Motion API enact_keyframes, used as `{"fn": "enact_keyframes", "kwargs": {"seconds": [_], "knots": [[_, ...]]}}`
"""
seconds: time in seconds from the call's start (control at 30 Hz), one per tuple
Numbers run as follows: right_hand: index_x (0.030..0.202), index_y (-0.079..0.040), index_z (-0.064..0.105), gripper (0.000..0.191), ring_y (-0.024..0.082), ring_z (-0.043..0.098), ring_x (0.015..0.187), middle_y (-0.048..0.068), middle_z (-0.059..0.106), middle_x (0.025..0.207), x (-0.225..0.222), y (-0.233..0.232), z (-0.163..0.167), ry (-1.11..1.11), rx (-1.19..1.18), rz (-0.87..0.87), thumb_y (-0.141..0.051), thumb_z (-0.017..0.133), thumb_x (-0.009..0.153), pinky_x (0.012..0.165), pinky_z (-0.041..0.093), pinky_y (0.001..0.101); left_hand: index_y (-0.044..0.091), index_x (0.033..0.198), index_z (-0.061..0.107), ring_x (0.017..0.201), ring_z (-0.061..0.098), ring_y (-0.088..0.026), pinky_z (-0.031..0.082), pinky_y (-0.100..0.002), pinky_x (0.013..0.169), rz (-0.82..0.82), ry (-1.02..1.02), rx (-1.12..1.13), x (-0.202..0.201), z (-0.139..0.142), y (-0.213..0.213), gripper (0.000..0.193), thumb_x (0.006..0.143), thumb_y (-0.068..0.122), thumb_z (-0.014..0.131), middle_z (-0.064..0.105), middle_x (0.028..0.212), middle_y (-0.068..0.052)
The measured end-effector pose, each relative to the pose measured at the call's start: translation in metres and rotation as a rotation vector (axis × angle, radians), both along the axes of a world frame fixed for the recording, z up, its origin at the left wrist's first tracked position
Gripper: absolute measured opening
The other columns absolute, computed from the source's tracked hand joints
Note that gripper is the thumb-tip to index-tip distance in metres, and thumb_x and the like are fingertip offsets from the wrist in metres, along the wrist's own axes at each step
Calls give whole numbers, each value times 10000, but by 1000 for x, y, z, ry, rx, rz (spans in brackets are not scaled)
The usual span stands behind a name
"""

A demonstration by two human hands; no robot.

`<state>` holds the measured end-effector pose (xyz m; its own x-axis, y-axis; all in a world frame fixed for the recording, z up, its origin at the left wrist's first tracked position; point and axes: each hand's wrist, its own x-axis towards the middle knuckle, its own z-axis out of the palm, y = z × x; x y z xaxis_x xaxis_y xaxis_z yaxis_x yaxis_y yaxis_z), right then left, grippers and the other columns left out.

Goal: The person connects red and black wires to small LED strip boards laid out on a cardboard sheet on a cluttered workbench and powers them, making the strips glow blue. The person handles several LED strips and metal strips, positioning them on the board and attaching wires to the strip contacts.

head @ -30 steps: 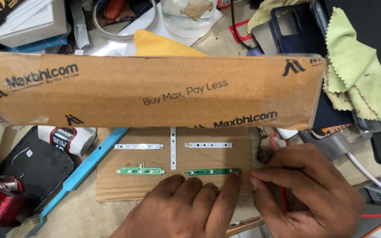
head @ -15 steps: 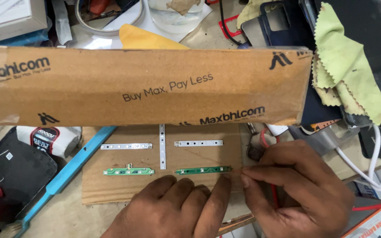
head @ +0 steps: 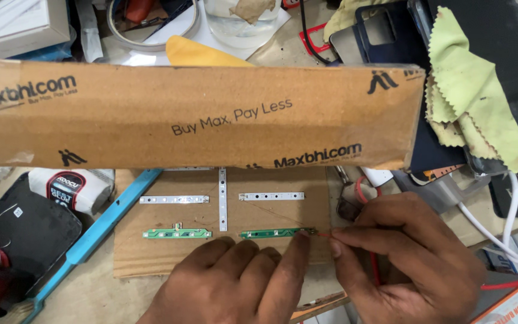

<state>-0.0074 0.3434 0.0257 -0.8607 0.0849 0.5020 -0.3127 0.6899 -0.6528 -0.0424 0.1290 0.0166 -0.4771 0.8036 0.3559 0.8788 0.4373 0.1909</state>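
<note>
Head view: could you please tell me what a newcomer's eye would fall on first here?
A long brown cardboard box spans the upper middle, dominating the cluttered bench. Below it, on a cardboard sheet, lie white and green LED strips; the left hand presses on the right green strip, while the right hand pinches a thin red wire at that strip's end. A yellow-green cloth drapes at upper right.

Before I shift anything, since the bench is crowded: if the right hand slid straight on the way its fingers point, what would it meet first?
Probably the right hand, pinching a thin red wire, points left and would first meet the green strip, whose end the left hand fingertip presses.
</note>
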Motion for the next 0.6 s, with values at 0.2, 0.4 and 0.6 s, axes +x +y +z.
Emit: {"fn": "enact_keyframes", "kwargs": {"seconds": [0.2,0.4,0.6], "knots": [[861,-23,749,255,173,702,764,93,665,832,1,-1,0,-38,1,-9,46,830,628,889,628,348,-37,1294,656,691,756,-239,626,-438,643,-25,-24,-11,1,-2,1,515,834,195,645,708,764,-95],[856,-12,743,231,171,714,778,94,666,834,3,-1,0,-43,-16,-24,58,819,649,972,634,379,-27,1243,672,705,762,-252,626,-446,654,-24,-20,-14,1,-4,0,461,850,213,652,720,783,-108],[856,-5,739,216,183,721,794,105,666,852,3,1,0,-53,4,-23,61,807,662,990,629,391,-24,1284,687,635,721,-211,603,-390,588,-1,43,4,0,-2,1,548,788,206,646,657,718,-54]]}}
